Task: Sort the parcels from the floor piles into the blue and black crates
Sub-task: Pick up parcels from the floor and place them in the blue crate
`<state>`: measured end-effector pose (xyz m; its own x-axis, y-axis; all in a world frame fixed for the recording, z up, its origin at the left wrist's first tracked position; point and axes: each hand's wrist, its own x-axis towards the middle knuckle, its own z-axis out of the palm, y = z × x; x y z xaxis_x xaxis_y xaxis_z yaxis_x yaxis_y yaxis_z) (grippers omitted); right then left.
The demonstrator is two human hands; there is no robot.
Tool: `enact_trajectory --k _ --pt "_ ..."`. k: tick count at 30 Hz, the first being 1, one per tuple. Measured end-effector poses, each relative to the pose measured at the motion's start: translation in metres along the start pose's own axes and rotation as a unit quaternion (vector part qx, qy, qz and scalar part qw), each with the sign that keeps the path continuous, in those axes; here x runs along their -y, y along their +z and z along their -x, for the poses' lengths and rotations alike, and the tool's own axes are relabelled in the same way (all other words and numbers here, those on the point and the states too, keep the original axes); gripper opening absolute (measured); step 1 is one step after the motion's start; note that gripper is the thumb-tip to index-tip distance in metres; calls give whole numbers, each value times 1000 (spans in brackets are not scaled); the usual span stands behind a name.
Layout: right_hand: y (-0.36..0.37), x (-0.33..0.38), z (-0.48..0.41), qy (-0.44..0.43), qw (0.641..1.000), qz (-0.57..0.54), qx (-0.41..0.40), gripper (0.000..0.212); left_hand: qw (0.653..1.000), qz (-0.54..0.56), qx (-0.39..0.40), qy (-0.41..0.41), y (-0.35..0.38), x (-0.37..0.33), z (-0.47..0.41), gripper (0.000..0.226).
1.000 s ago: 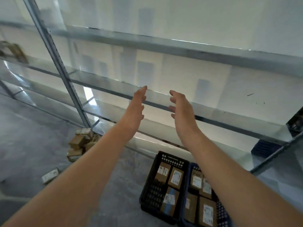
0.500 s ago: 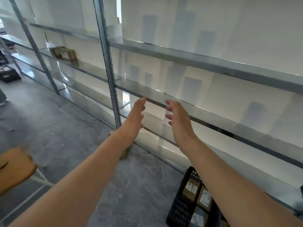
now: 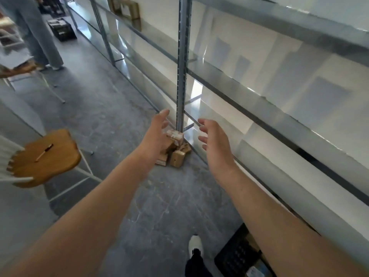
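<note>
A small pile of brown cardboard parcels (image 3: pixel 176 154) lies on the grey floor at the foot of a metal shelf upright. My left hand (image 3: pixel 157 134) is stretched out in front of the pile, fingers straight, holding nothing, and it hides part of the pile. My right hand (image 3: pixel 215 142) reaches forward to the right of the pile, fingers loosely spread and empty. The black crate (image 3: pixel 233 256) shows at the bottom edge under my right forearm, with parcels inside. The blue crate is out of view.
Metal shelving (image 3: pixel 259 92) runs along the right side. A wooden stool (image 3: pixel 46 156) with a pencil on it stands at the left. A person's legs (image 3: pixel 40 35) and another black crate (image 3: pixel 62 30) are far back left. My shoe (image 3: pixel 195 244) is on the floor.
The view has swung left and down, away from the crates. The floor pile by the upright has come into the centre, and both empty hands now point toward it.
</note>
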<state>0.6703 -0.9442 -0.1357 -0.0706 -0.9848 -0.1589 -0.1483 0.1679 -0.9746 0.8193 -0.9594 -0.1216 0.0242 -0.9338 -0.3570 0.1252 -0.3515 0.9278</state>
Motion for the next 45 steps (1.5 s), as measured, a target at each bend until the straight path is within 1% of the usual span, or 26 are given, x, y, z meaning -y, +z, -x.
enact_trajectory --k 2,3,5,6,7,11,13,16,17,18,20,21,23,24,26,29,30,31,33,35,37,38,40,43,44,45 --pt "12 -12 -34 15 999 8 32 37 1000 -19 -21 0 -7 7 -31 98" --pt "18 -15 -50 22 999 12 45 43 999 -26 -25 3 -11 9 -46 100" --pt "32 -20 -82 31 998 17 60 62 998 -29 -46 6 -21 11 -75 89" --pt "40 -21 -98 34 997 23 66 68 998 -25 -59 5 -27 12 -89 81" --pt "48 -20 -113 37 996 28 73 68 997 -23 -70 1 -34 12 -104 76" --pt "87 -19 -169 50 994 42 89 60 995 -22 -94 -25 -72 6 -155 86" --pt "113 -19 -195 58 992 48 104 61 994 -4 -106 -41 -96 1 -183 82" --pt "157 -21 -235 75 989 52 116 79 991 12 -115 -68 -135 -6 -231 84" --pt "171 -22 -248 81 989 52 113 80 991 8 -112 -76 -148 -8 -247 87" --pt "185 -24 -261 84 989 48 112 75 991 7 -108 -81 -162 -8 -263 89" --pt "213 -29 -287 102 988 46 110 56 991 1 -102 -90 -185 -10 -293 89" --pt "224 -32 -300 110 988 45 104 49 991 -4 -94 -95 -194 -10 -307 93" --pt "245 -40 -321 128 987 38 93 47 989 -10 -92 -115 -211 -9 -334 106" --pt "256 -45 -331 144 985 36 91 47 986 -9 -101 -130 -220 -7 -348 107" --pt "276 -56 -351 164 981 31 103 43 982 -9 -114 -150 -237 2 -375 100" --pt "307 -82 -388 190 973 27 129 35 976 -16 -128 -173 -259 25 -414 70" --pt "319 -92 -401 197 970 30 139 34 973 -15 -137 -183 -267 35 -427 66" --pt "330 -104 -413 203 966 39 152 33 970 -13 -150 -191 -275 44 -439 69" --pt "352 -127 -437 202 959 62 189 32 966 -13 -174 -192 -289 65 -464 72" --pt "371 -154 -456 212 951 75 212 31 961 -11 -193 -197 -301 88 -486 60" --pt "392 -184 -472 228 942 81 234 27 955 -13 -212 -206 -317 120 -506 59" --pt "402 -203 -479 237 937 85 242 25 952 -14 -219 -213 -324 137 -515 59" --pt "419 -242 -492 250 929 104 251 30 946 -11 -224 -233 -339 171 -534 63" --pt "447 -301 -507 264 915 134 273 38 935 -17 -224 -274 -365 225 -563 79" --pt "457 -323 -511 277 910 137 275 37 931 -21 -226 -287 -375 246 -572 79" --pt "467 -346 -516 289 908 136 273 34 928 -23 -229 -292 -386 268 -583 73"
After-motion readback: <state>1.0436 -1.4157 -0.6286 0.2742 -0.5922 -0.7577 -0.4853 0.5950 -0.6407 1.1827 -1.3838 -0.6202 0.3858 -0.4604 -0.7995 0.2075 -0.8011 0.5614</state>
